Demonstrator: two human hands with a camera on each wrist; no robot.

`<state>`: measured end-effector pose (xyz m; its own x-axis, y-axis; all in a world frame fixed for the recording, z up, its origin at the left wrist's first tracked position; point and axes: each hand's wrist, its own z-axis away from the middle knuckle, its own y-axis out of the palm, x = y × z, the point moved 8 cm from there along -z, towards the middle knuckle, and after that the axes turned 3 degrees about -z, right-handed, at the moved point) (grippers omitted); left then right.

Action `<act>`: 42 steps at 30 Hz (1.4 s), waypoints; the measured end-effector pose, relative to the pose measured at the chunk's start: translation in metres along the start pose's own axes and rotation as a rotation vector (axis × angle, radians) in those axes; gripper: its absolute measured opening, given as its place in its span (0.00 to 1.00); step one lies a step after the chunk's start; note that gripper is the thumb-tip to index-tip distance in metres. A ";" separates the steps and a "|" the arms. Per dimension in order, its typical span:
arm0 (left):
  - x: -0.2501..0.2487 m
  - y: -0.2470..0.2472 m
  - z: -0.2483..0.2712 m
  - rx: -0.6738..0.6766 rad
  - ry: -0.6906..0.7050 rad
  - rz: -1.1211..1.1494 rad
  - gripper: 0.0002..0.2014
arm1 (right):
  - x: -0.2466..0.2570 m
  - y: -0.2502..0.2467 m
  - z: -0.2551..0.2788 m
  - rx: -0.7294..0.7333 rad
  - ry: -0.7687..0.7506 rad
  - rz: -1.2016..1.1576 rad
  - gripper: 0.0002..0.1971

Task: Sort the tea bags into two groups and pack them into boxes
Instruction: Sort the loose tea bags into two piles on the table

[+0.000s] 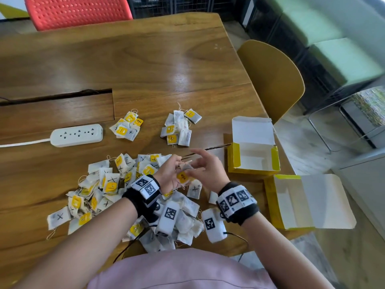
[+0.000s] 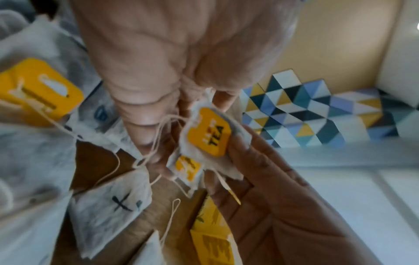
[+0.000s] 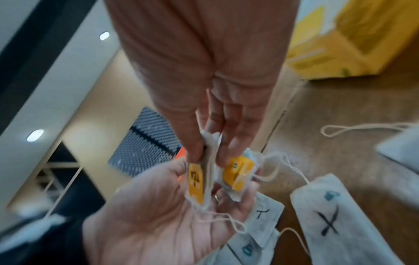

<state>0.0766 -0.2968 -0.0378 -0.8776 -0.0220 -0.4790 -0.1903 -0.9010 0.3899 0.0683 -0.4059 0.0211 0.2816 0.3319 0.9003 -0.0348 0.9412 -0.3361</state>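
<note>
Both hands, the left hand (image 1: 169, 174) and right hand (image 1: 205, 171), pinch tangled tea bags (image 2: 209, 133) above the table's (image 1: 166, 65) near edge; snagged strings risk tearing a bag.

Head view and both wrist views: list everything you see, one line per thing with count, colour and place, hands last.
table: one, brown wood, under everything.
unsorted tea bags: one big heap, white with yellow tags, some marked X, near edge.
left sorted pile: one, white and yellow, beside the power strip.
right sorted pile: one, white and yellow, mid-table.
boxes: two, yellow, open, empty, at right.
power strip: one, white, left.
chairs: two, red at far side, yellow at right.
held tea bags: two, white with yellow tags, between both hands.
left hand: pinching them.
right hand: pinching them.
</note>
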 end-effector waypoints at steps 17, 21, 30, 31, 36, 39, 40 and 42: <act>-0.013 -0.140 0.085 -0.463 0.167 -0.102 0.13 | -0.053 0.034 -0.004 0.357 0.156 0.791 0.15; -0.007 -0.148 0.103 -0.512 0.169 -0.072 0.12 | -0.046 0.041 -0.003 0.432 0.109 0.895 0.11; 0.003 -0.156 0.115 -0.538 0.166 -0.046 0.13 | -0.037 0.050 -0.035 0.065 0.325 0.461 0.21; 0.001 -0.155 0.117 -0.537 0.174 -0.040 0.13 | -0.038 0.055 -0.036 0.067 0.323 0.502 0.22; 0.000 -0.157 0.123 -0.455 0.166 0.011 0.14 | -0.034 0.054 -0.031 0.050 0.306 0.505 0.17; -0.003 -0.154 0.126 -0.385 0.180 -0.007 0.13 | -0.023 0.043 -0.025 0.022 0.301 0.486 0.15; -0.004 -0.153 0.126 -0.364 0.184 -0.031 0.14 | -0.016 0.041 -0.024 0.000 0.279 0.482 0.14; -0.003 -0.153 0.123 -0.330 0.183 -0.104 0.16 | 0.006 0.044 -0.023 -0.012 0.189 0.409 0.14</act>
<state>0.0538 -0.1057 0.0006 -0.7622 0.0269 -0.6468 -0.0961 -0.9928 0.0719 0.0906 -0.3642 0.0057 0.4168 0.6582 0.6269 -0.1690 0.7338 -0.6581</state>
